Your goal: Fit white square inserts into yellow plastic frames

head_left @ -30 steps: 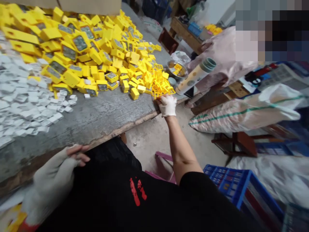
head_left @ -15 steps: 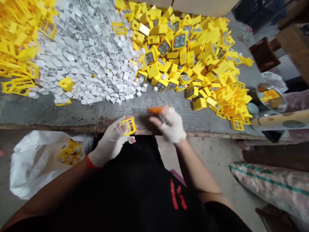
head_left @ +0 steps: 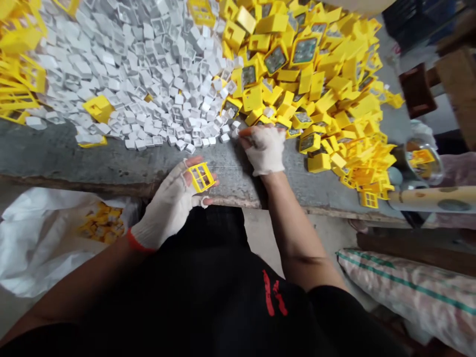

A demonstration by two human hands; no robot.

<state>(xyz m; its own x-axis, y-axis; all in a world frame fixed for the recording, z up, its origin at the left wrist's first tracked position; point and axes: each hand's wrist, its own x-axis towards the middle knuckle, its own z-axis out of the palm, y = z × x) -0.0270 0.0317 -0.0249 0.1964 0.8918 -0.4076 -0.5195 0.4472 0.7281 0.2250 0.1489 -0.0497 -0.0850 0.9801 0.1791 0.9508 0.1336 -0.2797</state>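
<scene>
My left hand (head_left: 173, 198), in a white fingerless glove with an orange cuff, is closed around a small yellow plastic window-like frame (head_left: 202, 177) with a grid of bars. It holds the frame just above the table's near edge, with the grid facing up. My right hand (head_left: 266, 148), gloved the same way, rests at the gap between the white plastic caps (head_left: 163, 119) and the yellow plastic boxes (head_left: 282, 94). Its fingers are curled, with the tips beside a single white cap (head_left: 235, 133). Whether they pinch anything is hard to make out.
More yellow frames (head_left: 22, 79) are heaped at the far left and at the right end (head_left: 368, 178) of the grey table (head_left: 178, 171). A white sack (head_left: 37, 223) with yellow pieces sits below left. At the right are a clear container (head_left: 424, 161) and a striped sack (head_left: 409, 287).
My right hand has moved forward from the table's near edge to the border of the white caps. My left hand keeps the yellow frame, now turned slightly. The camera view has shifted.
</scene>
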